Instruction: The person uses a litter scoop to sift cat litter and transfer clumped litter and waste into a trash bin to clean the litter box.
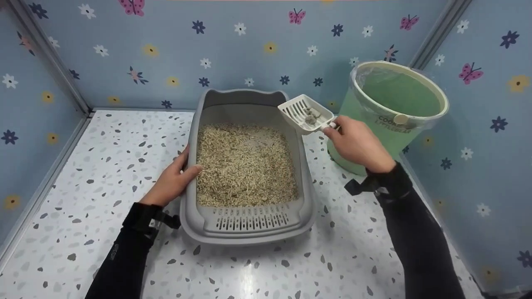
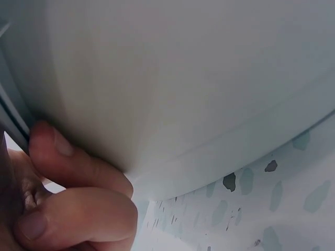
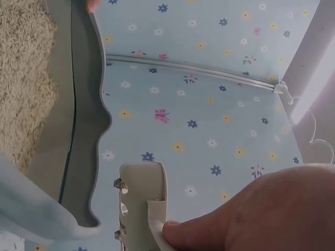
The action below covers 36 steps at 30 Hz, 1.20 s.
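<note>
A grey litter box [image 1: 249, 238] stands on the floor, its bed of tan pellet litter [image 1: 245, 166] reaching up to the slotted front ledge. My left hand [image 1: 172, 180] grips the box's left rim, thumb over the edge; in the left wrist view its curled fingers [image 2: 78, 219] lie against the outer wall. A white slotted litter scoop [image 1: 307, 114] is held by its handle in my right hand [image 1: 359, 141], above the box's right rim. Small greyish clumps [image 1: 311, 116] lie in the scoop. In the right wrist view the scoop [image 3: 141, 193] appears edge-on, the thumb pressing its handle.
A green bin [image 1: 361, 120] with a cream rim and clear plastic liner stands right of the box, behind my right hand. Blue flowered panels [image 1: 232, 54] enclose the back and sides. Speckled white floor [image 1: 112, 166] surrounds the box.
</note>
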Each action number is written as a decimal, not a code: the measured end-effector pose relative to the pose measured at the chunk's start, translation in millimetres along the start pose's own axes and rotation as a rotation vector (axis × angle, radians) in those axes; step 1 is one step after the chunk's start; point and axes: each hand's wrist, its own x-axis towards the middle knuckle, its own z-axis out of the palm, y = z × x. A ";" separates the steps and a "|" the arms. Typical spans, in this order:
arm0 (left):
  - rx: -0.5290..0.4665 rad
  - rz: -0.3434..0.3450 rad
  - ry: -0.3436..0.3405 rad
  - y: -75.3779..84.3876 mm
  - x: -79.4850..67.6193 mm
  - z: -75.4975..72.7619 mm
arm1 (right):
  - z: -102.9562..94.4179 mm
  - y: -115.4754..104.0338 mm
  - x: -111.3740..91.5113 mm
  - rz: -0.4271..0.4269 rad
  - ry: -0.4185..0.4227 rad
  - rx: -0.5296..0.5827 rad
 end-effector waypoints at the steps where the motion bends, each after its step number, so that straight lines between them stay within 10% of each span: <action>1: 0.003 -0.006 0.000 0.0 -0.1 0.1 | -6.1 1.6 -0.3 0.009 0.002 -0.002; 21: 0.011 -0.048 0.003 1.9 -0.8 0.3 | -109.9 54.3 11.7 0.194 0.165 -0.061; 36: 0.018 -0.036 0.007 0.7 0.2 -0.1 | -119.5 96.9 18.2 0.318 0.214 -0.172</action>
